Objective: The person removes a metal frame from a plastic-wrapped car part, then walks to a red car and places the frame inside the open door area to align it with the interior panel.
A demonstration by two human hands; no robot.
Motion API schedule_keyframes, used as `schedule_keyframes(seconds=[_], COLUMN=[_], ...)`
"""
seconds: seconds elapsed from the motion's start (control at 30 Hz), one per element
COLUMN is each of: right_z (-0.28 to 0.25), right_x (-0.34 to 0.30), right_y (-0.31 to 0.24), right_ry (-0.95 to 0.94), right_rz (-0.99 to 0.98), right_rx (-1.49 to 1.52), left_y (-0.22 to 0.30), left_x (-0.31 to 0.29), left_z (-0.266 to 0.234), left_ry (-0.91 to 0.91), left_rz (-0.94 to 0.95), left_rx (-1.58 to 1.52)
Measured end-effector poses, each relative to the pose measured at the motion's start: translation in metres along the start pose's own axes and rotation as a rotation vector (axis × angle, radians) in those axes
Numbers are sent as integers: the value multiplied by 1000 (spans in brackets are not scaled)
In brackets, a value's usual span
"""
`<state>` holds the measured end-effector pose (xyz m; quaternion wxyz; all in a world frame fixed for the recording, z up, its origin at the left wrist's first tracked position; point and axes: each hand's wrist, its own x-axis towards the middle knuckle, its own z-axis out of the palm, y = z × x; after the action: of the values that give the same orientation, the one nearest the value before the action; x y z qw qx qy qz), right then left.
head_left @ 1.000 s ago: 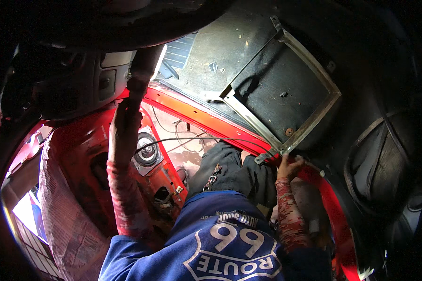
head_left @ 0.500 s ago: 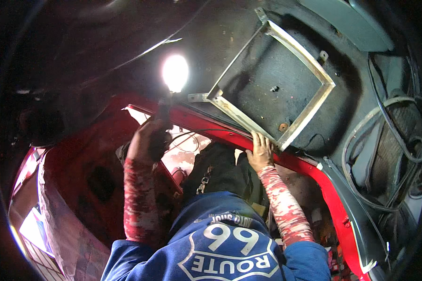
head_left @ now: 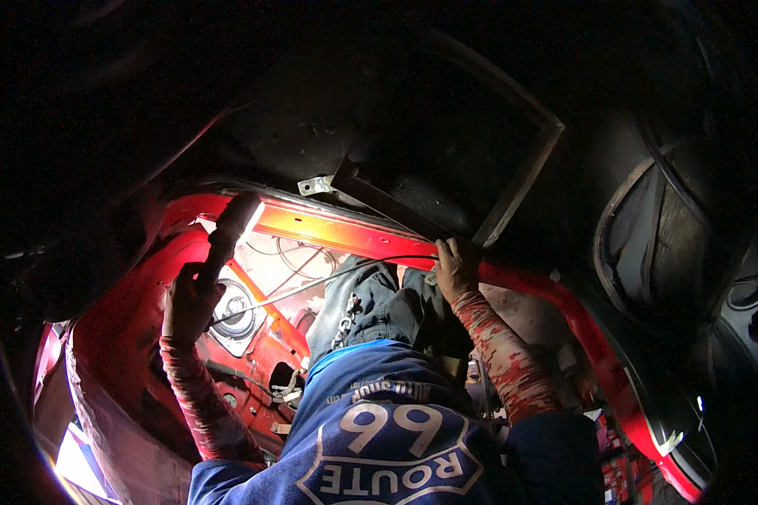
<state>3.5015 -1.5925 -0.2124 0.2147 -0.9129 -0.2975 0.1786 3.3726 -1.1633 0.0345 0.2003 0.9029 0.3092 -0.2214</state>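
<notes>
In my left hand (head_left: 189, 305) is a dark flashlight (head_left: 223, 240), its lit head angled onto the red sill (head_left: 354, 233) of a vehicle door opening. Closed fingers of my right hand (head_left: 456, 268) are at the sill, just below the near corner of a square metal frame (head_left: 522, 189). A thin dark cable (head_left: 328, 280) runs across the opening from beside my left hand and meets my right fingers; it appears gripped there, though the fingers hide its end. A small metal bracket tab (head_left: 315, 186) sticks out at the frame's left corner.
A round speaker (head_left: 237, 316) sits in the red door panel (head_left: 257, 370), with loose wires (head_left: 288, 389) below it. Dark floor lining (head_left: 312, 135) spreads ahead. Hoses (head_left: 619, 227) curve at the right, and the red sill bends down toward the lower right.
My left hand has lowered the flashlight leftward and turned its beam down, so the frame is darker and the speaker shows. My right hand has shifted slightly left and its fingers have curled.
</notes>
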Motion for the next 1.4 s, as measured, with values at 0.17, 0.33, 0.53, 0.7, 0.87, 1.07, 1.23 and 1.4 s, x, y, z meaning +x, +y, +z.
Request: schedule_keyframes(seconds=[0.17, 0.33, 0.53, 0.7, 0.87, 1.07, 1.23, 1.4], right_z=[-29, -3, 64, 47, 16, 52, 39, -48], right_x=[-19, -23, 32, 56, 94, 92, 77, 75], right_y=[-49, -140, -225, -168, -52, -17, -11, -5], right_ry=[-25, -482, -934, -435, 168, -400, -99, -340], right_rz=[237, 101, -23, 179, 186, 262, 154, 187], right_rx=[423, 166, 751, 951, 369, 222, 319, 300], left_y=[31, 67, 60, 24, 3, 1, -24, -62], left_x=[34, 75, 130, 173, 190, 195, 214, 234], left_z=[15, 37, 70, 122, 155, 159, 167, 195], left_ry=[25, 101, 188, 167, -33, 111, 86, 0], left_rz=[-31, -66, 49, -49, -325, -148, -144, -95], left_rx=[-287, -490, -609, -596, -560, -882, -863, -684])
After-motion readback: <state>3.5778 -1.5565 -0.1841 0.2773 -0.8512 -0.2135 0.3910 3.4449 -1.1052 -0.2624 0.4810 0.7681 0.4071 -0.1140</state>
